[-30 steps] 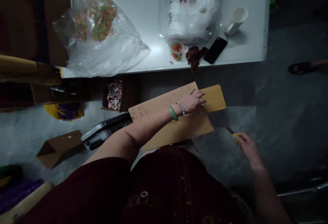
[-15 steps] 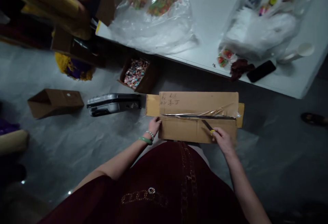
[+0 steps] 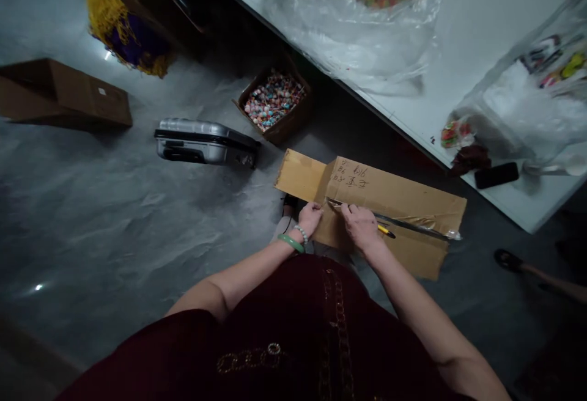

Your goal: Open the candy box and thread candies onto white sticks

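A cardboard box (image 3: 398, 187) with handwriting on its upper flap lies in front of me, a dark gap running between its long flaps. One end flap (image 3: 300, 175) sticks out to the left. My left hand (image 3: 310, 217), with a green bangle and beads on the wrist, is closed at the box's left edge, pinching the cardboard there. My right hand (image 3: 360, 224) is closed around a knife with a yellow and black handle (image 3: 386, 230), whose end shows at the palm's right side. The blade points left, near the gap's left end.
A white table (image 3: 458, 40) at the upper right bears plastic bags (image 3: 394, 52) and a black phone (image 3: 496, 175). On the floor are a silver suitcase (image 3: 206, 142), a candy-filled box (image 3: 293, 120) and an open carton (image 3: 92, 98). Another person's foot (image 3: 508, 260) is at the right.
My right hand has moved left along the box with the knife, close to my left hand. The view has shifted, and the box now looks tilted, its left end flap raised.
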Tool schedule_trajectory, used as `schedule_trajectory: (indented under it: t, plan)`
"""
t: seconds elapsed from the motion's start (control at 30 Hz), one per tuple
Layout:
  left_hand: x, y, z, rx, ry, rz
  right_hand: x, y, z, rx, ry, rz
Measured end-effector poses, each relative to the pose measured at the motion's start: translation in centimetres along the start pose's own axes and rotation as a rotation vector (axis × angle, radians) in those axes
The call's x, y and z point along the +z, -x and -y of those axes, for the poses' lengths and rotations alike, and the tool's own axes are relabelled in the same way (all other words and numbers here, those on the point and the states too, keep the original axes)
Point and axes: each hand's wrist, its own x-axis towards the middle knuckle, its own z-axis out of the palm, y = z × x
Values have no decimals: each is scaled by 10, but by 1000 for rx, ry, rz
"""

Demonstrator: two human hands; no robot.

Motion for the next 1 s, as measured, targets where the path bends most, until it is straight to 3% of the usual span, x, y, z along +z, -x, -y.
schedule_trajectory:
  t: [0.27,0.4,0.53,0.67,0.77,0.87,1.0]
  plan:
    - [2,-14,4,-37,76,8,-7,-6,14,-94,73,-2]
    - [2,-15,4,-35,93,-2,3,5,8,-104,111,13]
    - [1,-17,4,-37,107,-11,26,39,-48,102,182,159]
    - [0,-18,5,-40,112,-21,50,110,-137,335,221,223]
    - [2,-20,4,-52,109,-26,58,161,-186,509,214,269]
    - [5,-20,-1,-77,118,-41,58,181,-210,561,181,271]
    - [9,-12,-7,-106,134,-93,49,182,-212,646,43,285]
